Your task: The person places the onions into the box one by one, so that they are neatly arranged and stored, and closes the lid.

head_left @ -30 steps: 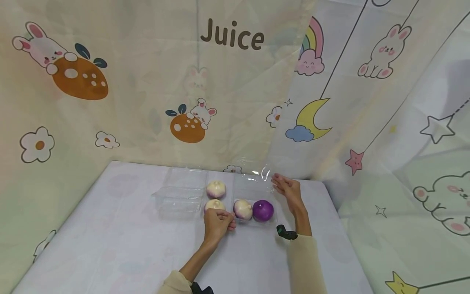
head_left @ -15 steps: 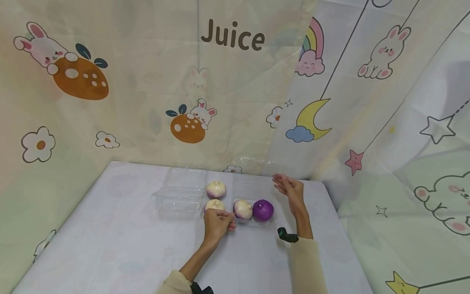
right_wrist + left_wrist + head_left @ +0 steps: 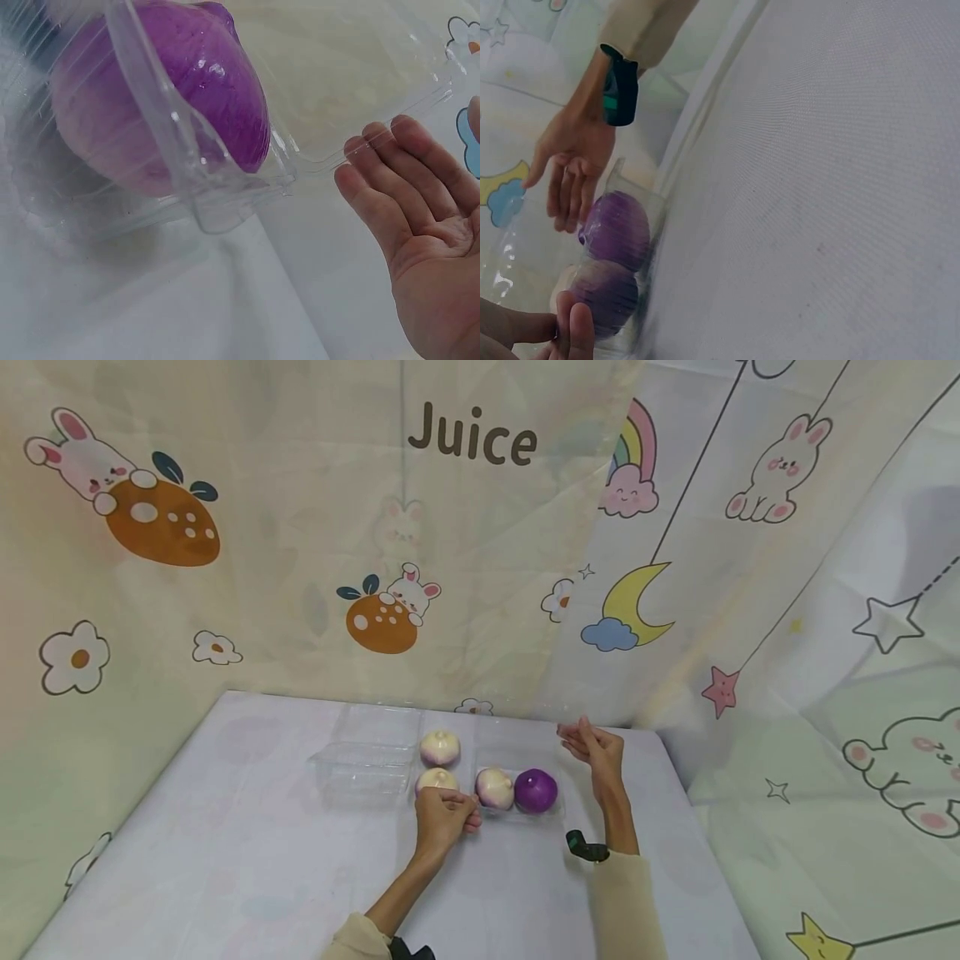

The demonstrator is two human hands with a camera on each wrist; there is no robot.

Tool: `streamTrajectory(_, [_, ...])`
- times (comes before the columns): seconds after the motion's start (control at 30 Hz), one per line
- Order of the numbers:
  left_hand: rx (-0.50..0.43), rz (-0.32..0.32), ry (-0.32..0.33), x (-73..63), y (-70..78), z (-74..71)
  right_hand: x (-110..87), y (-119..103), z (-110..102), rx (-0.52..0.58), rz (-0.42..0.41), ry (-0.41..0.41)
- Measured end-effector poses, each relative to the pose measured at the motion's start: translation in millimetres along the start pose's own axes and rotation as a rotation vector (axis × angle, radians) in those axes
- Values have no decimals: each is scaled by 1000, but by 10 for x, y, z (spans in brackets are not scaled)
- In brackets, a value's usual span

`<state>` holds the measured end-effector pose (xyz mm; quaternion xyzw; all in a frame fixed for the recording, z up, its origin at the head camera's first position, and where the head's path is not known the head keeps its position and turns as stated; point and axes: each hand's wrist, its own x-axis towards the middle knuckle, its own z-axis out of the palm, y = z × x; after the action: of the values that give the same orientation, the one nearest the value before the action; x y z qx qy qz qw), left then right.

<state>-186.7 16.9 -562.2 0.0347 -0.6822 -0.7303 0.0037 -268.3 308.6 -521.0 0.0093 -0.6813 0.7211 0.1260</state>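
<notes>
A clear plastic box (image 3: 521,817) stands at the middle right of the table. Inside it sit a white onion (image 3: 495,788) with a purplish underside and a purple onion (image 3: 536,791). My left hand (image 3: 444,818) pinches the box's left edge between thumb and fingers. Beside the box's raised clear lid (image 3: 337,67) is my right hand (image 3: 597,749), its fingers extended and their tips at the lid's edge in the right wrist view. Behind my left hand lie two more white onions, the far one (image 3: 440,748) in full view and the near one (image 3: 437,778) partly covered by the hand.
A second clear plastic box (image 3: 365,772), its lid up, stands to the left of the loose onions. The white table (image 3: 247,860) meets a printed curtain (image 3: 300,568) at its back edge.
The open lid of the right box has tipped farther back, and its bright reflections are gone. My right hand has shifted slightly to the right. My left hand keeps its place.
</notes>
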Motion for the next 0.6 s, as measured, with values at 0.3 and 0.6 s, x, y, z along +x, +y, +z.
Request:
streamTrajectory(0.3, [-7,6,1,-13,6,1,-57,44,-30,28,-5,22])
streamTrajectory(0.6, [8,15,-4,-1,-17,-10,-104,46,-54,-22,-42,30])
